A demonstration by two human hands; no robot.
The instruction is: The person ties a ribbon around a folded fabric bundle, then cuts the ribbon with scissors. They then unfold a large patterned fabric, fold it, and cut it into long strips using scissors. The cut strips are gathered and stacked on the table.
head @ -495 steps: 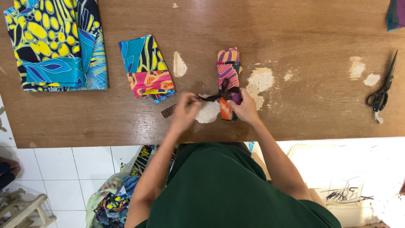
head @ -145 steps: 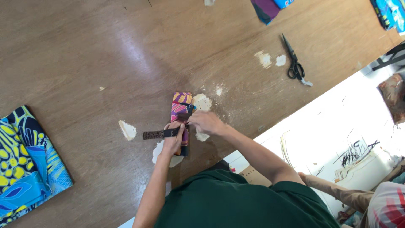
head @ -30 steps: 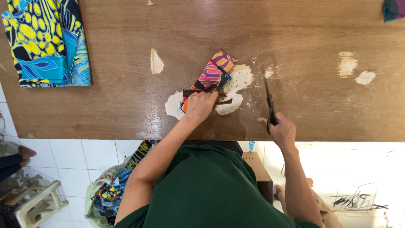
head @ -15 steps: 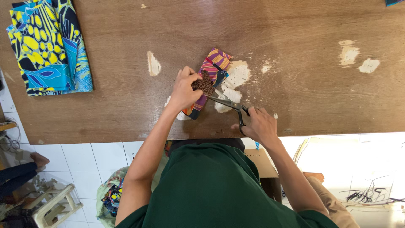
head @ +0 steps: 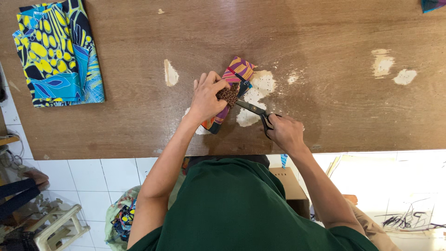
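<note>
Our right hand now has the black scissors closed in its grip and has brought their blades up to the rolled bundle of bright patterned cloth, where a second ago they were well off to the side. Our left hand stays clenched on the bundle near the middle of the bench, pinching a brown band at the blade tips. We judge the binding is done and the band's spare end is being trimmed. A folded blue and yellow cloth lies well apart at the far left.
</note>
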